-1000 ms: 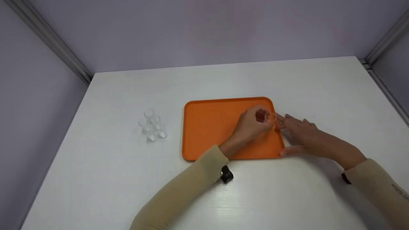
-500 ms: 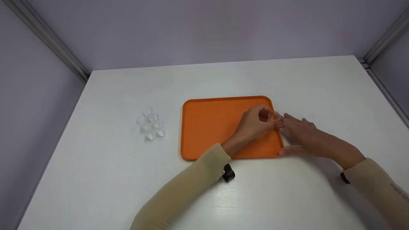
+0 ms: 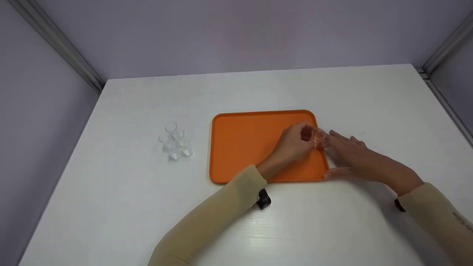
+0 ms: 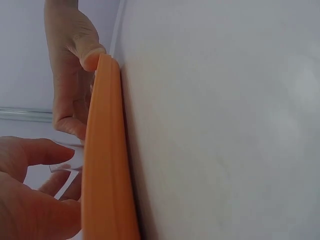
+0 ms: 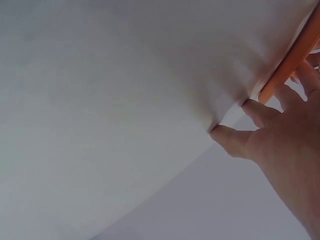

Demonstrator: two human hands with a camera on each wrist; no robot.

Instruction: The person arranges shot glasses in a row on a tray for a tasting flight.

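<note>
- Head view: we see the left hand [image 3: 293, 144] pinching a small clear cup [image 3: 318, 134] over the right edge of the orange tray [image 3: 244, 147]; the right hand [image 3: 351, 157] lies flat with straight fingers beside that edge, thumb at the tray's near corner. A cluster of clear cups [image 3: 174, 142] stands on the white table [image 3: 129, 207], well left of the tray. The right sleeve [image 3: 439, 218] carries small dark lettering (too small to read)
- Left wrist view: we see the tray's rim [image 4: 102, 165] edge-on, a thumb [image 4: 90, 55] pressed against it, and a sliver of clear cup [image 4: 65, 167] by the near fingers
- Right wrist view: straight fingertips [image 5: 235, 135] rest on the table beside the tray's edge [image 5: 292, 60]
</note>
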